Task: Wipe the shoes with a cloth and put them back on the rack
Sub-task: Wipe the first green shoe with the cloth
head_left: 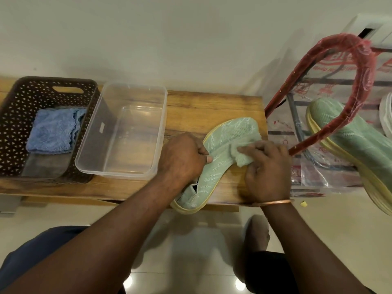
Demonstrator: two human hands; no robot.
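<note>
1. Support. The wooden bench (191, 107) carries the work. The rack (360, 66), a red frame wrapped in plastic film, stands just beyond the bench's right end and holds a second green shoe (347, 132).

2. Containers. A brown perforated basket (12, 98) sits at the left end with a folded blue cloth (53, 132) inside. A clear plastic tub (135, 90) stands just beside it, toward the middle.

3. Work item. The green mesh shoe (231, 132) lies at the right end, toe toward the far right corner, heel overhanging the near edge.

4. Handling. The shoe is judged light. The mesh upper appears soft and will likely dent under pressure; the yellow sole rim looks stiffer. Take hold at the sole rim or heel collar, not the mesh. Nothing suggests a slippery or fragile surface.

5. Hands. The left hand (182, 158) steadies the shoe at mid-length, fingers curled against its left side, thumb on the upper. The right hand (269, 168) holds the pale green cloth (241, 153) bunched in curled fingers and presses it onto the upper.

6. Cloth. Limp and soft; keep it bunched for a firm wiping face.
</note>
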